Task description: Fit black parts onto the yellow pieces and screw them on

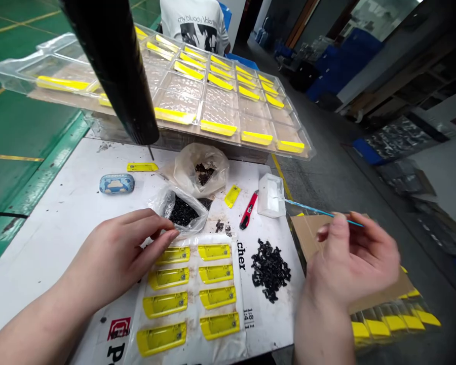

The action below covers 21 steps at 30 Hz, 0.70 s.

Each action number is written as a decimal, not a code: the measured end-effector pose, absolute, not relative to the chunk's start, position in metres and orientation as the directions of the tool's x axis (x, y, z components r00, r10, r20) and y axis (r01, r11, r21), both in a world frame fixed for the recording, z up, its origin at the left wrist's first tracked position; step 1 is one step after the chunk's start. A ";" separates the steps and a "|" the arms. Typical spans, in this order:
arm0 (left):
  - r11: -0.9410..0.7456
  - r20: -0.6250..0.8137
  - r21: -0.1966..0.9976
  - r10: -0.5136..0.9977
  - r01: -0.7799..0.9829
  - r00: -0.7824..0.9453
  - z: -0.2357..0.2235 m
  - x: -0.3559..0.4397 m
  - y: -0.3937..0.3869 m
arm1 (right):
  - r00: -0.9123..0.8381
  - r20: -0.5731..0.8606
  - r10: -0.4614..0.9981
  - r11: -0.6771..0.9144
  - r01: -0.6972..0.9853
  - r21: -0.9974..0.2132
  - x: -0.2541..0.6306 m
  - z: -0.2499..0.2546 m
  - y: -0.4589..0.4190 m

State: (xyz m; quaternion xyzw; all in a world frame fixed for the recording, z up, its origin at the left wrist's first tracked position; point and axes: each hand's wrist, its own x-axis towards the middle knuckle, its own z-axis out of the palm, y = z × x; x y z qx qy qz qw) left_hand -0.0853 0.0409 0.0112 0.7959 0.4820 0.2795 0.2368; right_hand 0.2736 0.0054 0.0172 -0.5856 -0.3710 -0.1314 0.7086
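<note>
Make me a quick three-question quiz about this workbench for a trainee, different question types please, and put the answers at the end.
1. In which hand is the thin blue stick?
2. True or false: the red cutter lies beside the white box.
3. How many yellow pieces lie on the printed white sheet? A) six B) eight C) ten

Key: 1. right hand; 2. true; 3. B

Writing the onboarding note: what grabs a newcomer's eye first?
Probably the dark cylindrical tool slanting down from the top, left of centre. Next, the eight yellow parts in two columns on the table's near side, and the clear compartment tray with more yellow pieces across the back.
</note>
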 end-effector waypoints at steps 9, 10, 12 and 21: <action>-0.386 0.197 0.645 0.918 0.660 0.345 0.015 -0.080 0.040 | 0.582 0.501 0.641 0.456 0.236 -0.858 0.275 0.022 -0.010; -0.390 0.206 0.644 0.917 0.658 0.341 0.015 -0.080 0.039 | 0.506 0.443 0.741 0.411 0.180 -0.894 0.272 0.020 -0.012; -0.392 0.218 0.645 0.917 0.656 0.333 0.016 -0.079 0.039 | 0.374 0.359 0.856 0.326 0.149 -0.934 0.264 0.014 -0.019; -0.389 0.220 0.663 0.918 0.639 0.329 0.023 -0.075 0.038 | 0.211 0.260 0.942 0.223 0.186 -0.957 0.243 -0.006 -0.032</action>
